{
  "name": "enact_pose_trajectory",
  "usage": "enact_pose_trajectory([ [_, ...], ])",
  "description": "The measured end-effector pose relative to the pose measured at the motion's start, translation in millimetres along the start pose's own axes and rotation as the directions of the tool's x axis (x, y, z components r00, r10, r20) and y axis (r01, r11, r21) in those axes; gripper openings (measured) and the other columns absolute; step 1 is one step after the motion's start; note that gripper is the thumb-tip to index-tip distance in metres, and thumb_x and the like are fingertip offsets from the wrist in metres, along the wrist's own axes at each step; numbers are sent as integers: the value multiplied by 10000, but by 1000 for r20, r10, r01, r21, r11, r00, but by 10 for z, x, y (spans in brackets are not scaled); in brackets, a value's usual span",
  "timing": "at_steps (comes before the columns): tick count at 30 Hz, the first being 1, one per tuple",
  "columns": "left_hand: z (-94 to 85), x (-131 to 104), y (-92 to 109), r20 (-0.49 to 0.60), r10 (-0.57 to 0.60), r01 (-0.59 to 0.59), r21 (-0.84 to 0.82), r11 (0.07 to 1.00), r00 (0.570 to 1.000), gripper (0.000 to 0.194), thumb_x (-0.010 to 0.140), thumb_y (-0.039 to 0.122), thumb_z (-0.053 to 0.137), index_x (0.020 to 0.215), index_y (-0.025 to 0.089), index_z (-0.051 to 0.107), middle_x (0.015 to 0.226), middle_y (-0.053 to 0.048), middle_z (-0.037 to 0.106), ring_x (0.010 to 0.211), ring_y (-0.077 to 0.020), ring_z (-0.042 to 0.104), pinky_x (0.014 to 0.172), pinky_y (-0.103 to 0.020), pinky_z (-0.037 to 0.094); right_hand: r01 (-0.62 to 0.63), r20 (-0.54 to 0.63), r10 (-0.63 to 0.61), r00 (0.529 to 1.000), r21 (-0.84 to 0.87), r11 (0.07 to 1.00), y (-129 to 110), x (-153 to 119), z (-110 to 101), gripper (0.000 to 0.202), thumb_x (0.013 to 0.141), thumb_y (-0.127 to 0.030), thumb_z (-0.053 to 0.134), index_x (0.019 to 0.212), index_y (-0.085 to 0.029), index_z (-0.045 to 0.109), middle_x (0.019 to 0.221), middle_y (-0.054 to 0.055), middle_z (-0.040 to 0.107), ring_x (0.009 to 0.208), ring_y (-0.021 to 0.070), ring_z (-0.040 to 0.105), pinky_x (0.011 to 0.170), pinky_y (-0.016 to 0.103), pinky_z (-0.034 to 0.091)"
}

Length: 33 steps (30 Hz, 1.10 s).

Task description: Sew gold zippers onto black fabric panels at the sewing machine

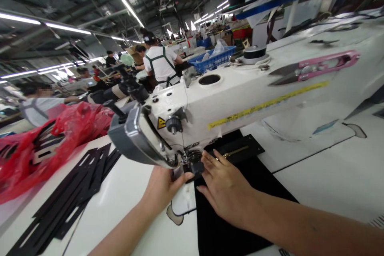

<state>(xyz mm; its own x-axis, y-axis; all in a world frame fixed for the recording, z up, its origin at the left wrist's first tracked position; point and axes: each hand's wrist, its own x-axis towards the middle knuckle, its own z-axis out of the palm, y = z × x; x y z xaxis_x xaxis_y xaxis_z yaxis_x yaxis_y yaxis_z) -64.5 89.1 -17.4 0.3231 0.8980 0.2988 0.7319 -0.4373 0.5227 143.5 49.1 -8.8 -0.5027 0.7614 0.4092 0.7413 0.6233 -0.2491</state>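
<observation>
A white sewing machine stands over the work surface, its needle area between my hands. Black fabric lies under the machine head and spreads toward me. On it is a black strip with a gold zipper. My right hand rests on the fabric just right of the needle, fingers apart and stretched forward. To the left of the presser foot is my left hand, thumb pointing right at the work's edge; its other fingers are hidden behind the machine head.
Black slotted strips lie in a pile at the left, beside a red plastic bag. Pink-handled snips and a thread spool sit on the machine. Beyond are a blue basket and a person in a white shirt.
</observation>
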Motion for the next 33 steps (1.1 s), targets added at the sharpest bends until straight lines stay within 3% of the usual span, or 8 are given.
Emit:
enact_pose_trajectory([
  [3,-54,-41,127,-14,98,-94,160,983,995,299,782,353,660,1003,161,598,986,-103,641,969,-291,575,865,-501,446,18,-52,-19,998,-27,999,18,-15,28,431,853,-297,519,1196,-38,555,1247,181,536,1192,279,460,1067,478,293],
  [5,-80,-94,223,-82,156,-135,216,967,984,275,786,328,662,1002,169,600,1001,-102,640,1001,-287,568,912,-525,412,58,-99,-64,993,-65,996,41,-23,41,393,860,-256,489,1169,-29,572,1208,187,563,1141,284,506,1028,488,349],
  [8,-62,-191,314,-140,318,-275,259,926,938,128,855,260,586,956,196,630,1016,-78,659,994,-243,600,977,-523,367,132,-168,-153,974,-130,983,77,-19,36,363,853,-199,457,1152,-32,578,1191,187,574,1123,293,522,957,493,427],
  [11,17,-247,329,-166,432,-372,300,878,886,154,908,194,485,962,190,630,1014,-71,677,963,-201,633,991,-484,378,183,-204,-220,954,-183,966,102,-2,2,336,849,-171,435,1126,-50,583,1153,177,599,1095,289,545,903,493,469],
  [16,119,-236,336,-142,437,-354,395,848,888,173,899,154,448,922,159,619,1022,-93,672,992,-190,623,973,-423,426,270,-157,-306,939,-214,939,147,37,-55,330,847,-123,400,1121,-96,583,1105,135,634,1006,234,605,879,423,500],
  [23,108,-229,404,-70,432,-359,447,819,899,182,867,118,446,944,133,611,1020,-108,664,997,-199,613,982,-407,425,318,-94,-334,938,-154,935,206,68,-91,335,854,-103,387,1137,-75,565,1103,141,635,1012,219,607,840,379,531],
  [28,92,-236,391,-76,398,-334,414,847,914,178,901,136,432,906,138,609,1059,-111,652,1046,-196,591,998,-417,404,281,-106,-302,947,-175,943,177,32,-33,341,852,-110,389,1141,-70,566,1123,147,623,1020,250,601,861,442,517],
  [33,45,-239,412,-35,371,-330,385,862,928,201,914,158,426,994,155,611,1110,-109,632,1039,-201,594,966,-414,433,225,-126,-252,960,-194,955,123,42,37,348,851,-117,382,1136,-72,577,1133,146,618,1033,261,592,882,465,501],
])
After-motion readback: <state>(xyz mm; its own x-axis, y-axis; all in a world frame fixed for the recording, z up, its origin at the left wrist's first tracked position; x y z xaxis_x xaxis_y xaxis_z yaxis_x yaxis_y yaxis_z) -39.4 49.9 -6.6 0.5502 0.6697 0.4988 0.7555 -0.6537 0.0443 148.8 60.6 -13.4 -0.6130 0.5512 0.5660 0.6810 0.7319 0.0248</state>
